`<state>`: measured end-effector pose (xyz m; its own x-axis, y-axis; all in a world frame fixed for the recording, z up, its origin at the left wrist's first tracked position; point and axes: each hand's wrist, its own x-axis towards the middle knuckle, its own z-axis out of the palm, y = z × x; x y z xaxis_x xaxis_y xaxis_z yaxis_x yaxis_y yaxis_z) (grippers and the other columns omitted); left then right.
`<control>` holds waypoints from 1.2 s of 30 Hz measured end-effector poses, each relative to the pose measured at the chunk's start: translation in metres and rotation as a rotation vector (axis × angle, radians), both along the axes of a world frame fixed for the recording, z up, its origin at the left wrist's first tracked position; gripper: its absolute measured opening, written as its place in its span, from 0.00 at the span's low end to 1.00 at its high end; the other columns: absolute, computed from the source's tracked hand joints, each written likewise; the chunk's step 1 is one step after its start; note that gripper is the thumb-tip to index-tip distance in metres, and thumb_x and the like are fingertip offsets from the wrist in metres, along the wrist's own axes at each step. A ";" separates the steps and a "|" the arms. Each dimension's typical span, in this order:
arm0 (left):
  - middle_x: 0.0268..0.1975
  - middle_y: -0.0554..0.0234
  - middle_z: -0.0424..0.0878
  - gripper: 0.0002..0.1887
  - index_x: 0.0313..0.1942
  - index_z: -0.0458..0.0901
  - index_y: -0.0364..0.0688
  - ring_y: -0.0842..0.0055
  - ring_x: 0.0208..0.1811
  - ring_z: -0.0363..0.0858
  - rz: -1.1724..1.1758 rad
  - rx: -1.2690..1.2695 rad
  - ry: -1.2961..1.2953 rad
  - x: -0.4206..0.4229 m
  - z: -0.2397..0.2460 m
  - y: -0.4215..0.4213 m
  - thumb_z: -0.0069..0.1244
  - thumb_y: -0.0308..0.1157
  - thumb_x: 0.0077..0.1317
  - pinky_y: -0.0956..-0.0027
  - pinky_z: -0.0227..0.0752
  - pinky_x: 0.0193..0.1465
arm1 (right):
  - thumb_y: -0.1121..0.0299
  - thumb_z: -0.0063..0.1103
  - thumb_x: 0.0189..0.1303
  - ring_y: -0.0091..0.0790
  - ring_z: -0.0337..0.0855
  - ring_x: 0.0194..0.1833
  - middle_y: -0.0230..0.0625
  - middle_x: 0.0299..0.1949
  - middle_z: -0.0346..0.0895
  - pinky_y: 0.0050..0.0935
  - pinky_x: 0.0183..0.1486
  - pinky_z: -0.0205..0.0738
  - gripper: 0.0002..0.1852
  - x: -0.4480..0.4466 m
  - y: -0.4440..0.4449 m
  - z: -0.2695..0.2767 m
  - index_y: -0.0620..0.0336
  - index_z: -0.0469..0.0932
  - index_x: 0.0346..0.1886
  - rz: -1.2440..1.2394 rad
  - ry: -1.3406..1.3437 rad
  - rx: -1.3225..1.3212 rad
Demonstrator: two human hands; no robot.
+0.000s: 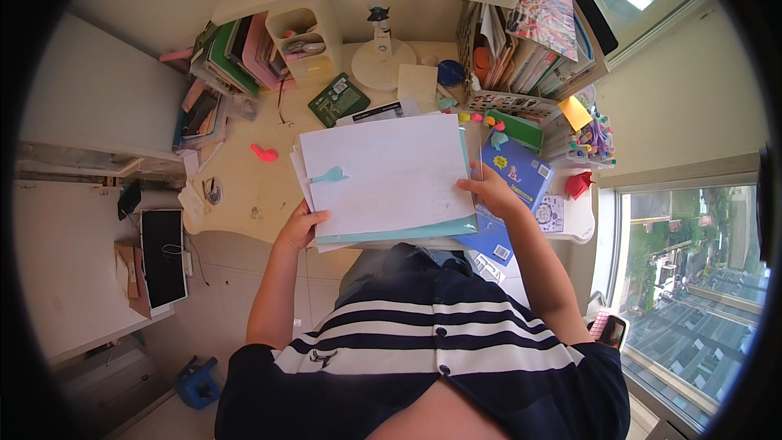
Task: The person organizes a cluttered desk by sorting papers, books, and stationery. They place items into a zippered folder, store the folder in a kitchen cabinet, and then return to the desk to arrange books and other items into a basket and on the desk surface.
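Both hands hold a stack of white paper sheets (pixel 391 165) over the front of the desk. My left hand (pixel 302 225) grips the lower left edge, its thumb on top. At the right edge, my right hand (pixel 493 190) has its thumb over the sheets and its other fingers mostly hidden beneath. A teal folder or sheet (pixel 421 229) shows under the paper along the bottom and right, with clear plastic at its right side. On the top sheet, near its left edge, lies a small teal item (pixel 330 175) resembling an uninflated balloon.
Blue books (pixel 519 174) lie right of the stack, beside a marker case (pixel 580 140). A pink balloon-like piece (pixel 264 152) rests on the desk (pixel 244 195). Behind stand a green circuit-like board (pixel 338 99), a lamp base (pixel 383 64) and book racks (pixel 510 98). A blue stool (pixel 198 382) is on the floor.
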<state>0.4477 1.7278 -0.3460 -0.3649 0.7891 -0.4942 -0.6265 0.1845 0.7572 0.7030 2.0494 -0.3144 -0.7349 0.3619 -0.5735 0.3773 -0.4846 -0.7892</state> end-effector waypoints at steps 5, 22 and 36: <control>0.56 0.62 0.73 0.32 0.62 0.63 0.43 0.70 0.58 0.71 -0.009 -0.091 -0.040 -0.022 -0.042 -0.023 0.57 0.31 0.57 0.63 0.65 0.60 | 0.76 0.58 0.51 0.30 0.79 0.34 0.37 0.35 0.78 0.27 0.35 0.72 0.26 -0.027 -0.049 -0.085 0.64 0.67 0.57 -0.101 -0.118 0.335; 0.49 0.61 0.79 0.19 0.54 0.71 0.42 0.70 0.49 0.78 0.072 -0.379 -0.051 -0.026 -0.103 -0.016 0.53 0.32 0.62 0.58 0.74 0.44 | 0.72 0.56 0.56 0.49 0.74 0.34 0.43 0.30 0.73 0.34 0.39 0.70 0.13 0.001 -0.057 -0.078 0.60 0.70 0.45 0.012 -0.352 1.094; 0.45 0.61 0.81 0.18 0.50 0.73 0.39 0.72 0.45 0.80 0.288 -0.242 -0.021 -0.038 -0.079 -0.064 0.54 0.27 0.60 0.64 0.76 0.46 | 0.79 0.49 0.62 0.27 0.79 0.41 0.37 0.45 0.77 0.24 0.41 0.75 0.22 0.191 0.014 -0.083 0.53 0.65 0.60 -0.728 -0.151 0.066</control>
